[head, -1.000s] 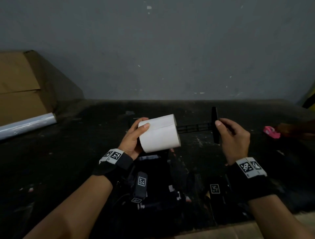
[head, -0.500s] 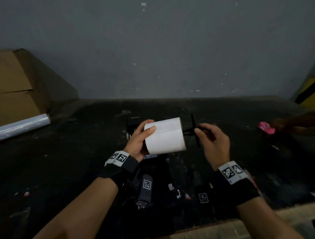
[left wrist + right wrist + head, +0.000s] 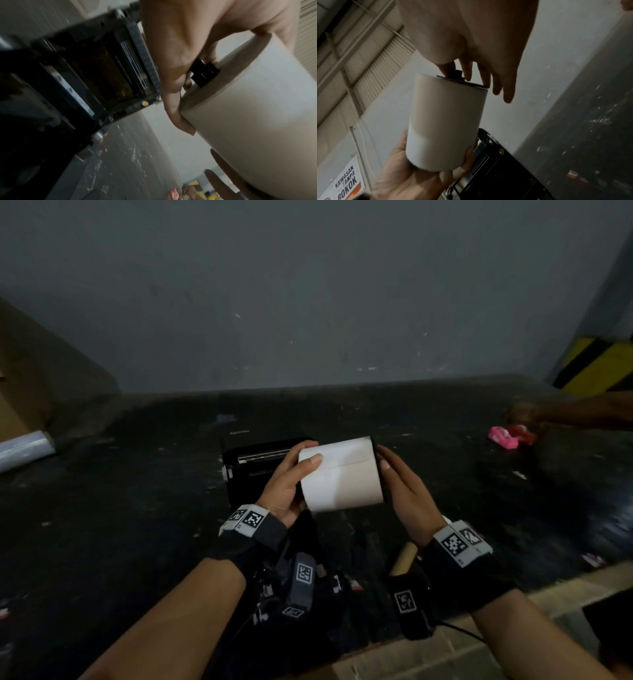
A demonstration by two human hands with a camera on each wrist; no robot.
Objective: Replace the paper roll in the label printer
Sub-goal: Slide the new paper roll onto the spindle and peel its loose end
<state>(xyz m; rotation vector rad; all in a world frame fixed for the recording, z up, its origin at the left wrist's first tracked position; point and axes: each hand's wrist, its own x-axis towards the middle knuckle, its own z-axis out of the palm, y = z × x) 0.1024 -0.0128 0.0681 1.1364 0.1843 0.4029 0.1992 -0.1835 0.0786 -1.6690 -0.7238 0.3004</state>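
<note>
I hold a white paper roll (image 3: 340, 474) in the air above the black label printer (image 3: 255, 462), axis left to right. My left hand (image 3: 296, 470) grips its left end, thumb on top. A black spindle runs through the core; its end (image 3: 204, 74) pokes out by my left fingers. The spindle's flange (image 3: 462, 79) sits flush against the right end. My right hand (image 3: 390, 470) holds that end, thumb and forefinger either side of the hub (image 3: 458, 73). The printer (image 3: 94, 75) lies open, its bay hidden by the roll in the head view.
A bare cardboard core (image 3: 404, 558) lies on the dark table (image 3: 137, 508) near my right wrist. A pink object (image 3: 503, 437) and another person's hand (image 3: 524, 412) are at the far right. A plastic film roll (image 3: 25, 448) and a cardboard box stand at the left.
My right hand has pushed the spindle leftward through the roll until its flange meets the roll's right end. The roll has come slightly nearer to me.
</note>
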